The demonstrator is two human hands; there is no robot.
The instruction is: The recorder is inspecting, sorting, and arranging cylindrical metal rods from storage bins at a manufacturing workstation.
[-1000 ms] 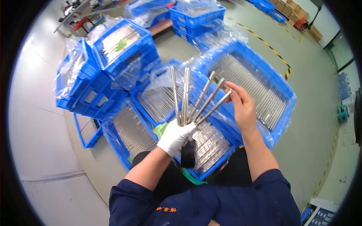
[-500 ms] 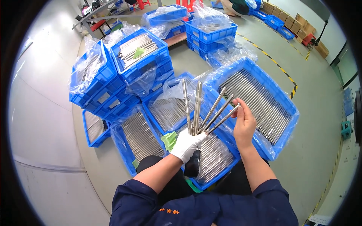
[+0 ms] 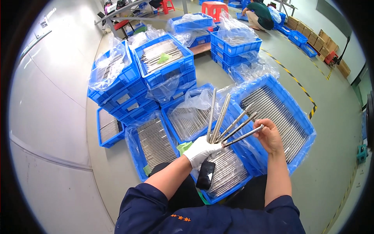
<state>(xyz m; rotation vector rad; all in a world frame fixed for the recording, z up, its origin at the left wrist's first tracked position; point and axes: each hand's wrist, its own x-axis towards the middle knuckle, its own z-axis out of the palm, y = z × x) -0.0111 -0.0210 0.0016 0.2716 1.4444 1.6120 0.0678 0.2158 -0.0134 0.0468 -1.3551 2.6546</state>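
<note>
My left hand [image 3: 201,152], in a white glove, is closed round the lower ends of several slim silvery metal rods [image 3: 220,117], which fan out upward and to the right. My bare right hand [image 3: 272,137] has its fingers closed at the far end of the rightmost rod [image 3: 244,136], tilted lowest of the fan. Below my left hand, a black flat object [image 3: 205,175] lies over a blue crate [image 3: 238,188] of similar rods, partly covered by clear plastic. What it is I cannot tell.
To the right is a plastic-lined blue crate [image 3: 308,136] with rows of rods. More rod-filled crates stand left, some in stacks [image 3: 165,74]. Behind are a red stool [image 3: 215,8], a person [image 3: 260,15] crouching, and yellow-black floor tape [image 3: 290,74].
The view has shifted, so the crates appear farther right and lower. My right hand has turned and moved down with the rightmost rod's end, which now tilts lower, farther from the other rods.
</note>
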